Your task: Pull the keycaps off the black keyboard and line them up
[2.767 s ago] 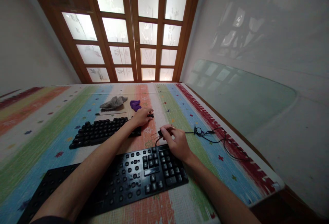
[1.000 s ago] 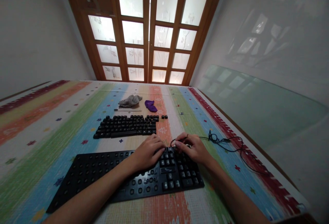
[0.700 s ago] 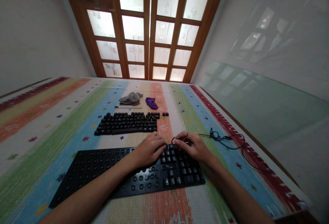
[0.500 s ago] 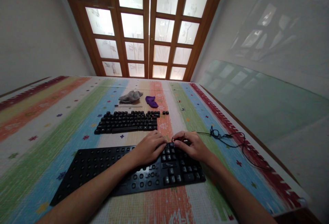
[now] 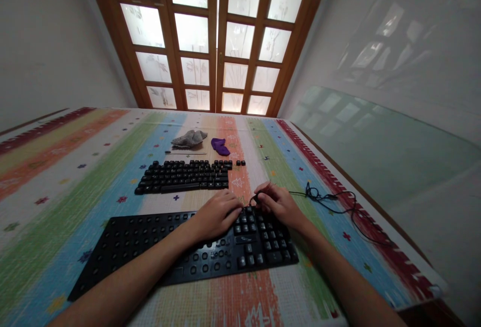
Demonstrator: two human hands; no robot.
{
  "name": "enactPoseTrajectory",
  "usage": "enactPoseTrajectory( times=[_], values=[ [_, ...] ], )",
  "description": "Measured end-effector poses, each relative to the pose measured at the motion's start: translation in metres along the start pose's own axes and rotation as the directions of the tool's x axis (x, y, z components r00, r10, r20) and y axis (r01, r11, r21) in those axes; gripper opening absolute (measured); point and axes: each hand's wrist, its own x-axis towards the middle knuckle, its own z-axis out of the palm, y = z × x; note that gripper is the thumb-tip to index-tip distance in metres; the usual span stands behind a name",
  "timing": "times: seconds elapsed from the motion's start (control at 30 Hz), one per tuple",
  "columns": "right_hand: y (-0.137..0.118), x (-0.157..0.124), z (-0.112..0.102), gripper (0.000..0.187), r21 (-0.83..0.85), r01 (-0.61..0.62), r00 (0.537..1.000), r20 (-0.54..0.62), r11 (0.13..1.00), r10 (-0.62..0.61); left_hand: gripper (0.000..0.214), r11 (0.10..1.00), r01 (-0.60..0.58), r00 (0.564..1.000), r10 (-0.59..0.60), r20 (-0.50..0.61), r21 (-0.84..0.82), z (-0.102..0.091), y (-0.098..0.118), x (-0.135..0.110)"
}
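Note:
A black keyboard (image 5: 150,237) lies on the striped tablecloth, its left and middle parts bare of keycaps. Keycaps (image 5: 268,242) still sit on its right part. My left hand (image 5: 220,213) rests across the keyboard's back edge, fingers bent together and thumb by the upper keys. At the back edge to its right, my right hand (image 5: 278,204) pinches a small black piece with a thin curved wire, which looks like a keycap puller (image 5: 257,198). Whether the wire is hooked on a key is too small to tell. Behind the keyboard, loose black keycaps (image 5: 184,176) lie in rows.
A grey cloth (image 5: 190,139), a purple cloth (image 5: 220,146) and a thin stick-like tool (image 5: 186,153) lie farther back. The black cable (image 5: 319,194) coils at the right. Two separate keycaps (image 5: 241,163) lie beside the rows. Beyond the table stand glazed wooden doors (image 5: 217,66).
My right hand has risen slightly off the keys, and the small black piece in its pinch now shows. My left hand stays on the keyboard. The view has shifted a little.

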Motion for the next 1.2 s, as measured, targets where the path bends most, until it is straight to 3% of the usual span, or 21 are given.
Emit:
enactPoseTrajectory(
  times=[0.17,0.43,0.6,0.77,0.93,1.2],
  values=[
    [0.000,0.003,0.006,0.041,0.100,-0.090,0.996,0.005,0.991,0.090,0.023,1.000,0.006,1.000,-0.006,0.000,-0.014,0.000,0.001,0.000],
    [0.000,0.010,0.005,0.044,0.165,-0.173,0.967,-0.160,0.971,0.199,0.022,0.999,0.013,1.000,-0.013,-0.001,-0.031,0.000,0.001,0.001],
    [-0.009,0.006,0.004,0.042,0.263,-0.140,0.971,-0.153,0.954,0.184,0.016,0.993,0.053,0.998,-0.057,-0.037,-0.104,-0.002,0.001,0.000],
    [-0.015,0.000,0.006,0.041,0.294,-0.112,0.986,-0.088,0.949,0.144,0.037,0.974,0.080,0.992,-0.100,-0.082,-0.212,-0.006,0.000,-0.001],
    [-0.015,-0.002,0.007,0.043,0.279,-0.089,0.995,-0.025,0.956,0.100,0.032,0.957,0.022,0.988,-0.065,-0.140,-0.289,-0.004,-0.004,-0.001],
    [-0.011,-0.001,0.009,0.042,0.296,-0.057,0.998,0.001,0.953,0.059,0.028,0.938,0.077,0.980,-0.134,-0.148,-0.338,-0.006,-0.002,0.000]
  ],
)
